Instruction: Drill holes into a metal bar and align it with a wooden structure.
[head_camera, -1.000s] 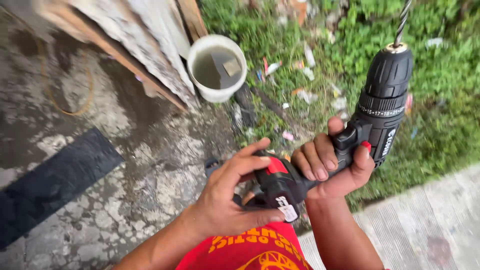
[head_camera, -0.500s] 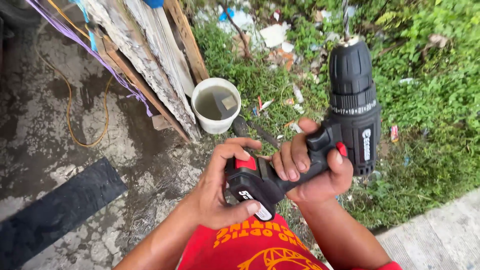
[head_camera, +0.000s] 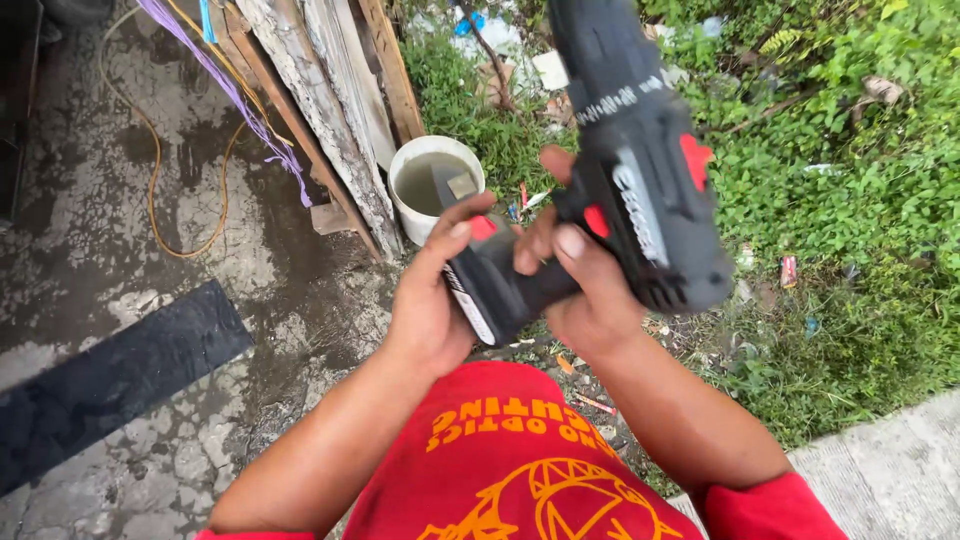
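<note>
A black cordless drill (head_camera: 640, 170) with red buttons is held up in front of me, its chuck end pointing up and out of the frame's top. My right hand (head_camera: 590, 295) is wrapped round its grip. At the foot of the grip my left hand (head_camera: 435, 305) clasps the black battery pack (head_camera: 485, 285), with the thumb on a red tab. Both forearms rise from red sleeves above my red printed shirt (head_camera: 520, 465).
A white bucket (head_camera: 400, 175) of murky water stands behind the hands. Weathered planks (head_camera: 330, 120) lean beside it, with a yellow cord (head_camera: 150, 190) and purple strings (head_camera: 240, 100) on wet concrete. A black strip (head_camera: 110, 380) lies at left. Littered grass (head_camera: 850, 220) fills the right; a pale slab (head_camera: 900, 475) is lower right.
The drill has swung up and closer to the camera, its chuck now out of view. My left hand has moved from under the battery pack to gripping its side.
</note>
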